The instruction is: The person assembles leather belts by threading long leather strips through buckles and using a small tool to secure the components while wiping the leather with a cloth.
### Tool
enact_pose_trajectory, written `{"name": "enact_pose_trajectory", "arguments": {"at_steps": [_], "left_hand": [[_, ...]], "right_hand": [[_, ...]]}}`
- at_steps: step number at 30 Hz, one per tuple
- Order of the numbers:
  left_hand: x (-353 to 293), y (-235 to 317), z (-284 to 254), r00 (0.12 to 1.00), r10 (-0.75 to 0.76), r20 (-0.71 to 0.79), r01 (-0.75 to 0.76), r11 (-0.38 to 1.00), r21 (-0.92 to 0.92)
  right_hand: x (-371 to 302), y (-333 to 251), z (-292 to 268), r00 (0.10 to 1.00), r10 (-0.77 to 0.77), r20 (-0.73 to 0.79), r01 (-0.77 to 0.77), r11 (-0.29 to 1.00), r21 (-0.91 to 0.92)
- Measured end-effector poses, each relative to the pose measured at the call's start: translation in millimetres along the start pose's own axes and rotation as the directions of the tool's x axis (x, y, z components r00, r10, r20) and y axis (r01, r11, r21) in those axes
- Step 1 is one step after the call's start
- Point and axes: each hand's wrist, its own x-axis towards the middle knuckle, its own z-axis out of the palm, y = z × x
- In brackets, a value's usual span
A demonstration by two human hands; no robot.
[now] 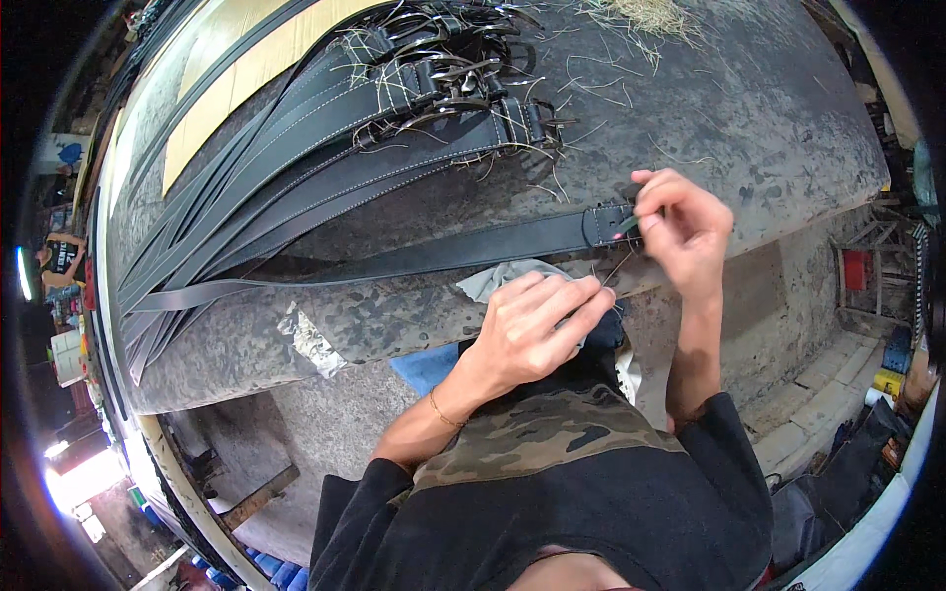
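Observation:
A black leather belt (463, 246) lies along the near part of the dark worktable, its stitched buckle end to the right. At that end my right hand (687, 231) is closed in a pinch, right beside a small dark-green piece with a pink tip; its kind cannot be made out. My left hand (542, 330) rests at the table's near edge, below the belt, fingers curled over a grey cloth (507, 278). Thin threads (619, 268) stretch between its fingertips and the belt end. What the left fingers hold is partly hidden.
A pile of black belts (325, 138) with white stitching and metal buckles (463, 84) covers the back left. Loose thread ends (645, 15) lie heaped at the back. Silvery tape (310, 340) sticks to the table front. Another person (64, 261) is far left.

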Motion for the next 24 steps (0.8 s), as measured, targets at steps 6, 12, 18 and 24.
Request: {"name": "enact_pose_trajectory", "arguments": {"at_steps": [6,12,18,24], "left_hand": [[24.3,5.4,4.4,0.994,-0.064,0.089,0.057,0.995,0.078],[25.7,1.4,13.2,0.984,-0.047,0.171,0.022,0.989,0.146],[22.4,-1.0,14.6,0.991,0.012,0.132,-0.026,0.994,0.11],[22.5,-0.5,13.0,0.993,0.044,0.114,-0.053,0.995,0.08]], "right_hand": [[-8.0,2.8,-19.9,0.926,0.282,-0.253,-0.089,0.812,0.577],[-20.0,1.6,-20.0,0.952,0.207,-0.226,-0.108,0.917,0.385],[-19.2,-3.2,-14.9,0.984,0.159,-0.079,-0.154,0.986,0.068],[-17.2,-5.4,-12.5,0.991,0.133,-0.028,-0.135,0.988,-0.078]]}}
